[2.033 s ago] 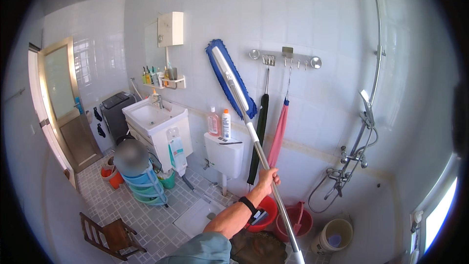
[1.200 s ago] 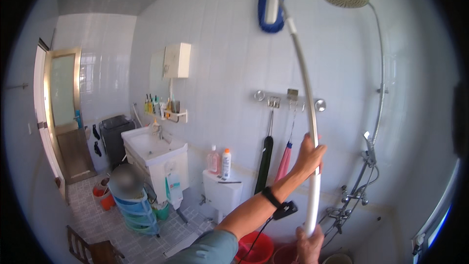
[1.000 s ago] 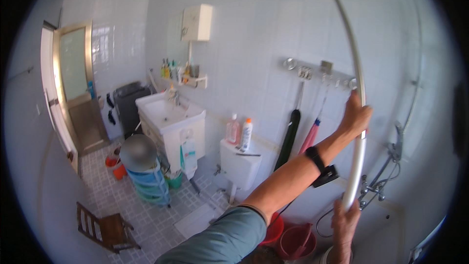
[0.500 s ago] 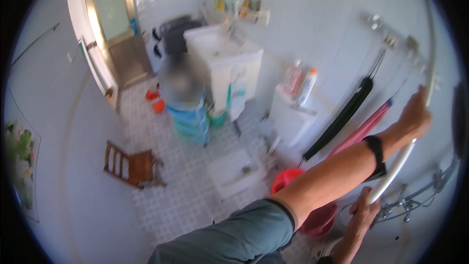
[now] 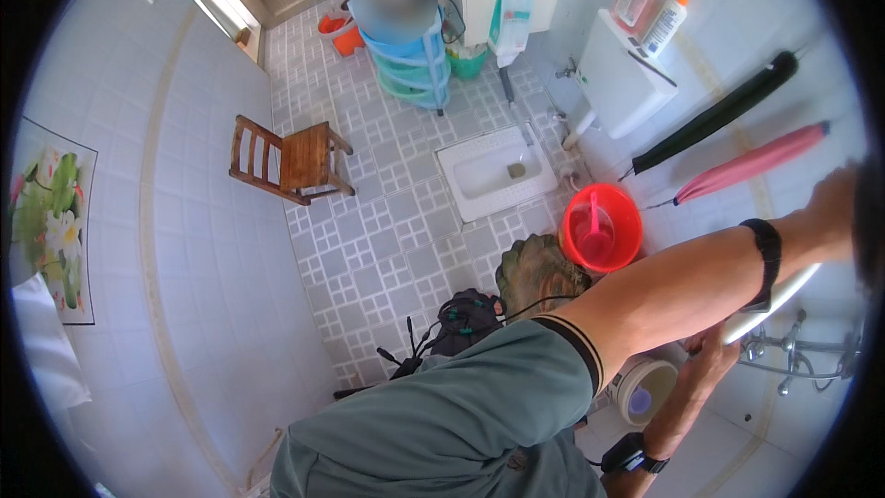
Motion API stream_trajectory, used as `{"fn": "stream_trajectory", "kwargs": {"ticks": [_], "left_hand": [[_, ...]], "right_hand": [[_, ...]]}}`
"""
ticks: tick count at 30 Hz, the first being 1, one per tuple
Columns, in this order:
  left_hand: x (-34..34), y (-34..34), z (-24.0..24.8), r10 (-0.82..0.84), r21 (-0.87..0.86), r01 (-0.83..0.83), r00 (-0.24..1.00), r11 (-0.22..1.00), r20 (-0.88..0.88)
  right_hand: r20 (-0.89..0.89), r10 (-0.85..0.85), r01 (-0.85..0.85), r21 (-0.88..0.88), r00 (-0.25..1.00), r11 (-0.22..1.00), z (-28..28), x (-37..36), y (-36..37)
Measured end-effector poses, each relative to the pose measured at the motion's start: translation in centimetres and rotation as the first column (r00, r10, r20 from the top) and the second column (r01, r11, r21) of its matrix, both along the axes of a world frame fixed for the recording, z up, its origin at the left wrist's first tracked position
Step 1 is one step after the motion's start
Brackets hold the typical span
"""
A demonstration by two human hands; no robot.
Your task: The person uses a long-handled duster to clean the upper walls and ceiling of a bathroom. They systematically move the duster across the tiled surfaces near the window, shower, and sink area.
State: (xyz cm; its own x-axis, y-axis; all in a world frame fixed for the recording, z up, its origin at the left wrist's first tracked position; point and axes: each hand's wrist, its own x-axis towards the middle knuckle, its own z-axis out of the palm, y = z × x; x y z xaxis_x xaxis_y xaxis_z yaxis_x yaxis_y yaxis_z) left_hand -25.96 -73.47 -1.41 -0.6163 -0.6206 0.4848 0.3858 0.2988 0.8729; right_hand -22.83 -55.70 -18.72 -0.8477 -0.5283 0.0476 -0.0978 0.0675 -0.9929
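Mop handle (image 5: pixel 795 287), a white tube, is held slanting at the right side of the view, near the wall; its upper end is lost behind the left hand and the dark rim. Its lower end is gripped by the right hand (image 5: pixel 708 352), whose fingers are closed around it. The left hand (image 5: pixel 834 207) is placed at the far right edge, beside the visible upper part of the handle; whether it is closed there cannot be told, since it is partly cut off. A black wristband (image 5: pixel 763 263) is worn on the left wrist and passes in front of the handle.

Beneath the forearms, a white bucket (image 5: pixel 621 389) is seen on the floor, with a lilac object inside it. The shower mixer (image 5: pixel 791 343) is fixed to the wall near the right hand. Above the left forearm, a pink narrow bundle (image 5: pixel 751 164) and a dark green one are hung on the wall. A pink ladle (image 5: pixel 595 212) is contained in the red bucket (image 5: pixel 634 229), beside which a brown mat (image 5: pixel 535 275) is laid.
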Motion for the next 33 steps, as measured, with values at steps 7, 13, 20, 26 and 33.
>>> {"fn": "stream_trajectory", "kwargs": {"ticks": [7,13,20,26,33], "left_hand": [[-1.2,0.8,-1.1,0.002,0.062,-0.006,0.997,0.998,0.071],[-0.4,-2.6,-1.3,0.021,0.082,-0.031,0.992,0.996,0.124],[-1.5,-7.8,-0.7,-0.010,0.102,0.002,0.997,0.995,0.083],[3.5,-18.4,0.5,-0.062,-0.046,0.065,0.995,0.997,0.083],[6.7,-28.3,5.8,-0.062,0.002,0.062,0.998,0.998,0.014]], "right_hand": [[-0.044,-0.007,0.008,0.028,0.999,1.000,0.5,1.0,0.3],[-0.012,-0.011,0.011,-0.002,1.000,1.000,-0.9,1.3,-2.9],[-0.081,-0.090,0.090,0.002,0.993,0.996,-0.1,2.6,-9.2],[0.069,-0.198,0.202,-0.056,0.978,0.978,-0.3,6.1,-20.6],[-0.285,-0.103,0.066,-0.135,0.953,0.989,3.3,8.4,-30.3]]}}
